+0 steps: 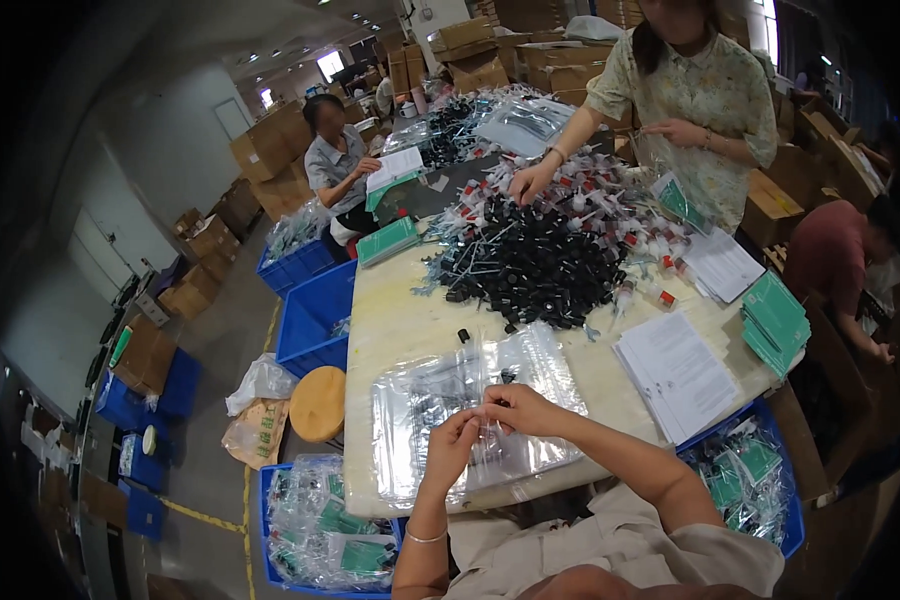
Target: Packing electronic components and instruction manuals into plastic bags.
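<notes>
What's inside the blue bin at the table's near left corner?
The blue bin holds clear bags, some with green cards inside; whatever lies under the top layer is covered.

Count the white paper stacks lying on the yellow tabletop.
2: the near stack, right of the clear bags, and the far stack, beside the green cards. Others may be hidden under the parts pile.
</notes>
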`<state>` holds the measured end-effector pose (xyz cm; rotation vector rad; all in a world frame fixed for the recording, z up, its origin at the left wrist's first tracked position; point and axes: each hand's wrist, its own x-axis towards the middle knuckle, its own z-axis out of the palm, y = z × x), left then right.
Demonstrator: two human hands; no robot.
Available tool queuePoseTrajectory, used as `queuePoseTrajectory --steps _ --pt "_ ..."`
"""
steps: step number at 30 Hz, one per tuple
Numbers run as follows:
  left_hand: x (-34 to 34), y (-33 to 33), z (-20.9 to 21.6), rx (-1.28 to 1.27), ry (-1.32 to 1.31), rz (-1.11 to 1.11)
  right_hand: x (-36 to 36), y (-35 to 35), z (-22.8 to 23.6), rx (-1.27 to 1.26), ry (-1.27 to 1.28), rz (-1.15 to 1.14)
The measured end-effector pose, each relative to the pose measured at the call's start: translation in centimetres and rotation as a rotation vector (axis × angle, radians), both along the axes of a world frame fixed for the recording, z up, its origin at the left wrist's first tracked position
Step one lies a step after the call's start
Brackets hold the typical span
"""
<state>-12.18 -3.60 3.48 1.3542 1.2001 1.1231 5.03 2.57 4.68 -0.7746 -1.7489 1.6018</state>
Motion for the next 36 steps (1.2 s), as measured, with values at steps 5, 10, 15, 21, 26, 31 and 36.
queuePoseTrajectory --steps 5,10,15,21,26,31,36 --pt "0.8 0.1 1.6 -0.037 0.075 0.023 -0.7 -0.8 0.4 0.110 -0.087 -0.023" --pt "-0.1 1.4 -0.7 0.342 0.654 0.275 -1.1 -2.0 0.3 0.154 -0.054 -0.087" --pt "-0.6 0.8 2.3 0.067 -0.027 0.241 -0.5 -2.6 1.5 -0.039 0.098 -0.086" --pt "-1.5 1.2 3.3 0.314 0.473 0.030 -1.2 -2.5 1.2 -0.177 0.167 -0.153" --pt "-3.0 1.7 3.9 0.266 0.690 0.029 -0.2 -2.4 0.9 -0.022 0.087 -0.091" --pt "-6.8 4.1 5.8 -0.025 0.561 0.162 4.7 -3.3 -0.1 0.023 -0.168 -0.241" --pt "-2.3 4.5 5.2 0.309 0.484 0.053 8.6 -6.5 0.9 0.411 -0.332 -0.442"
